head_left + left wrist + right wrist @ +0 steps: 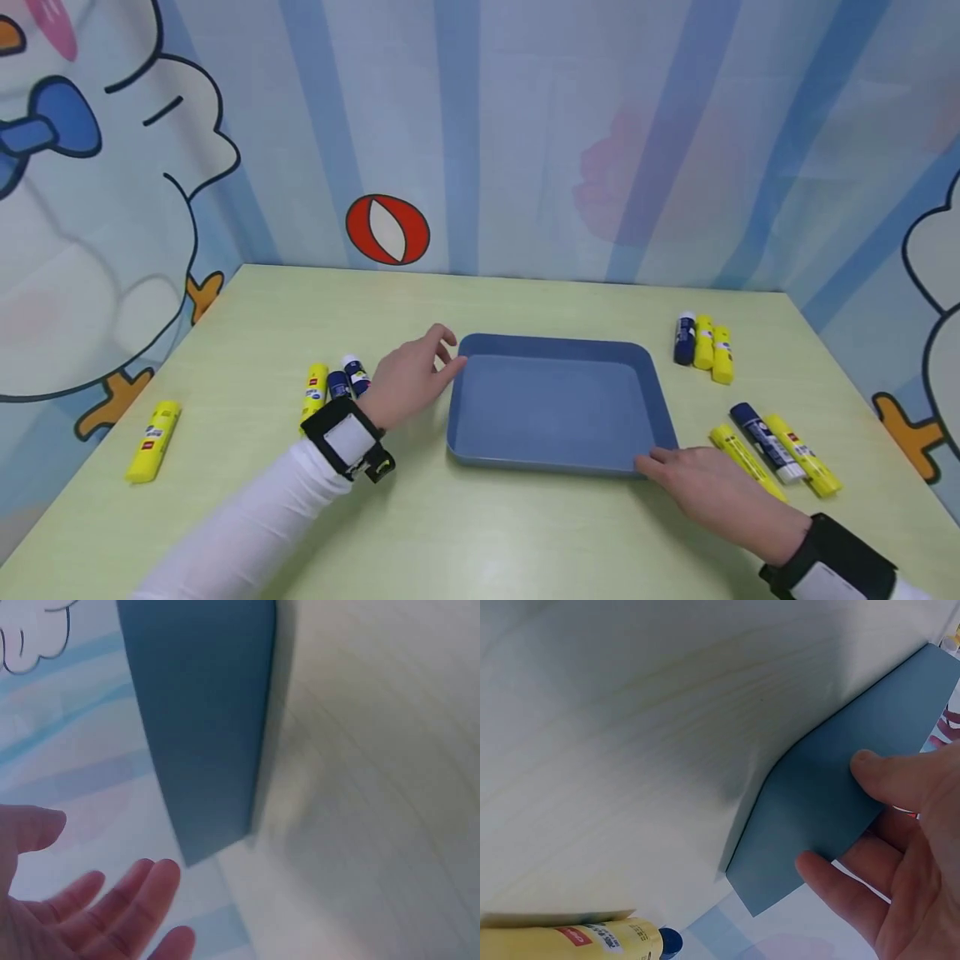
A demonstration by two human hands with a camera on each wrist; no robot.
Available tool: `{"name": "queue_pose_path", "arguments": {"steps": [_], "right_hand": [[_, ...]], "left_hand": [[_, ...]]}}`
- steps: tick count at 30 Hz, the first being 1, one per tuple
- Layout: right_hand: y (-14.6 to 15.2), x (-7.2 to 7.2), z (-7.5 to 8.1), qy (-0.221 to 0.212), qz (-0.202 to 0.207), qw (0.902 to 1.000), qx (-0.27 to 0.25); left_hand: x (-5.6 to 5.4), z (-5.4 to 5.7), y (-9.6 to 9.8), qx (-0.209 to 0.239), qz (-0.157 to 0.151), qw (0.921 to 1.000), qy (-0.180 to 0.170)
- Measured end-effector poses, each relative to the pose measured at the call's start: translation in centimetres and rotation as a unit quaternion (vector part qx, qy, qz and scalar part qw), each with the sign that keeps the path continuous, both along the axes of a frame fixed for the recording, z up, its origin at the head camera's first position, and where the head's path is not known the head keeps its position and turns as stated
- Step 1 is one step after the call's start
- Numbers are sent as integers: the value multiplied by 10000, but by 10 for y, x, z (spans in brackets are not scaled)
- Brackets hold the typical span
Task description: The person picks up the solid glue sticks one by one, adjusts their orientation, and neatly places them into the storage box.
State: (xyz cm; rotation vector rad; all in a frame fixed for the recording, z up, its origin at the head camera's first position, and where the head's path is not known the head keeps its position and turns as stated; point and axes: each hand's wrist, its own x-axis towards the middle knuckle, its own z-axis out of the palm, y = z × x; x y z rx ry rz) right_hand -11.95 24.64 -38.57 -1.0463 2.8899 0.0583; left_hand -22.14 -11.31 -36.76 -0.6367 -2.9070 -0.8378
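Smooth tray (pixel 562 408) (plastic, perhaps), rectangular.

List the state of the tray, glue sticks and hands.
Blue tray: upright, empty.
Lone yellow glue stick: lying.
Left trio: lying, partly hidden.
Far right trio: lying side by side.
Near right trio: lying.
Left hand: fingers parted, beside the tray.
Right hand: fingers relaxed, at the tray's near right corner.

Plain slate blue on the tray (pixel 562 408) between left hand (pixel 405 379) and right hand (pixel 716 496), yellow and navy on tubes (pixel 802 454) beside each, pale yellow-green tabletop (pixel 525 542) beneath, blue stripes on backdrop (pixel 525 125) beyond
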Motion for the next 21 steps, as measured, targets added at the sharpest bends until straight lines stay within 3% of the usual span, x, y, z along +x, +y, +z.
{"name": "queue_pose_path", "arguments": {"steps": [5, 12, 17, 21], "right_hand": [[1, 1, -1, -39, -1, 10000, -9], [1, 1, -1, -38, -30, 10000, 42], [2, 0, -1, -9, 22, 10000, 23], [2, 0, 1, 103, 76, 9999, -74]], "left_hand": [[-21, -6, -1, -382, 573, 9936, -892], [-25, -15, 5, -728, 510, 9837, -1566], [-25, -16, 10, -875, 313, 9821, -1638], [-24, -16, 12, -928, 217, 9844, -1479]]}}
